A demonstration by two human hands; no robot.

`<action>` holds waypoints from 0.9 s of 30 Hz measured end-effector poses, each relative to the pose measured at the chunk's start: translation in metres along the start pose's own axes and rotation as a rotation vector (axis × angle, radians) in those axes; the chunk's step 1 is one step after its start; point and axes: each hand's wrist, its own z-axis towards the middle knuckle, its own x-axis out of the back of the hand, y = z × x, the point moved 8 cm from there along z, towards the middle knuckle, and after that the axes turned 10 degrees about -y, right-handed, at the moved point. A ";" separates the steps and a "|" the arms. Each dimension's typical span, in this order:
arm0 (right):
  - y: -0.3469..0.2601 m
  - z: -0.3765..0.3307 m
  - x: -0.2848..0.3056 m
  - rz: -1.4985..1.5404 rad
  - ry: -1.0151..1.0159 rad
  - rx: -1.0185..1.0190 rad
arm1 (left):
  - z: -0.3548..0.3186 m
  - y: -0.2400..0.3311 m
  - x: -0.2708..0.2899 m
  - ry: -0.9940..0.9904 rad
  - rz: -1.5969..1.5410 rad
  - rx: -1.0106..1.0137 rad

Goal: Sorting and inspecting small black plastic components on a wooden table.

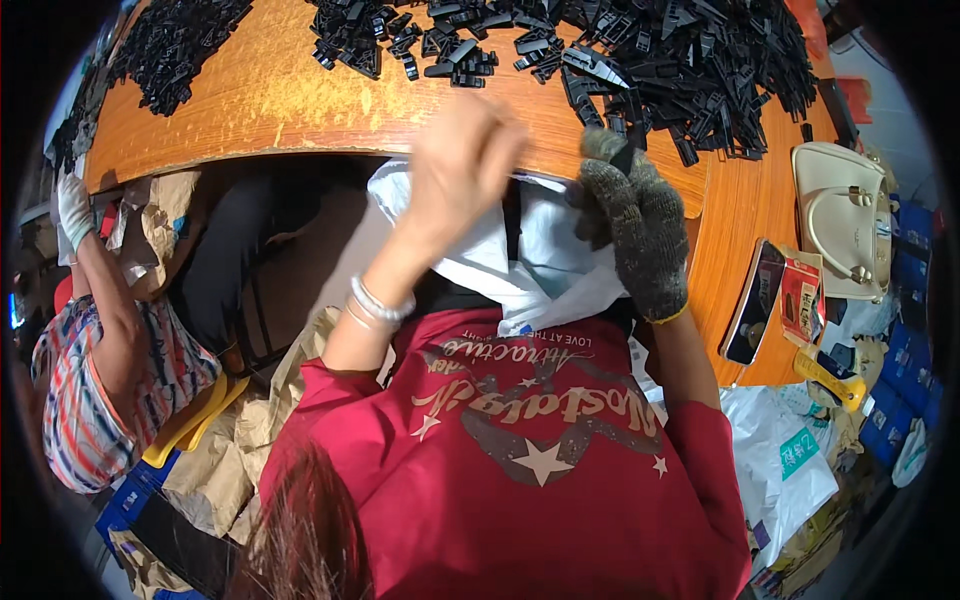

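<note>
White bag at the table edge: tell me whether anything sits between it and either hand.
Nothing visible does. The bare left hand and the gloved right hand are both already on the white bag, which hangs open below the table edge, with the heap of black plastic parts behind.

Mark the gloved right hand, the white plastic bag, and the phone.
right hand (640, 235), head view, back of the knitted glove.
white plastic bag (555, 265), head view, bare side under the table edge.
phone (754, 302), head view, middle of its dark screen.

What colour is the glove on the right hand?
Dark grey-brown knit glove with a yellow cuff edge, head view.
</note>
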 end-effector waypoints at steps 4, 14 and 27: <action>0.004 0.002 0.005 0.018 0.013 -0.209 | 0.014 -0.049 0.012 -0.078 0.202 0.204; -0.024 0.011 0.007 -1.079 -0.043 0.288 | 0.025 -0.036 -0.018 -0.288 -0.027 0.130; -0.027 0.043 0.009 -0.984 -0.160 0.249 | 0.018 -0.022 -0.045 -0.495 -0.075 0.098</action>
